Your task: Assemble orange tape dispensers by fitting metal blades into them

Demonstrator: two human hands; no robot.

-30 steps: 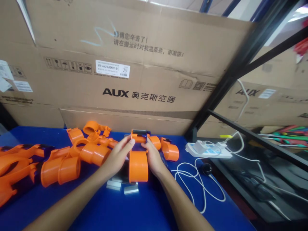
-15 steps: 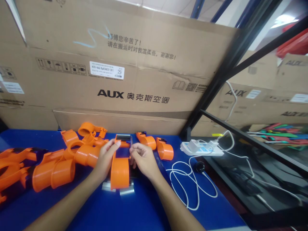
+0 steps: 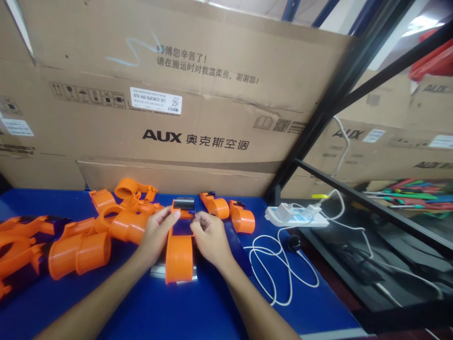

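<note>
An orange tape dispenser (image 3: 179, 250) lies lengthwise on the blue table (image 3: 198, 311) between my two hands. My left hand (image 3: 155, 234) grips its left side, thumb and fingers reaching the dark head end (image 3: 183, 204). My right hand (image 3: 209, 236) is curled against its right side, fingertips pinched near the same end; what the fingertips hold, if anything, is too small to see. Small metal strips (image 3: 158, 271) lie under the dispenser's near end.
Several more orange dispensers (image 3: 85, 245) are piled at left, two others (image 3: 230, 212) stand behind my right hand. A white power strip (image 3: 295, 217) and coiled white cable (image 3: 279, 264) lie at right. Cardboard boxes (image 3: 170, 94) wall the back; a black rack frame (image 3: 354, 198) stands right.
The view shifted right and down. My right hand came off the dispenser's side and pinched in near the head end; the left hand kept its hold.
</note>
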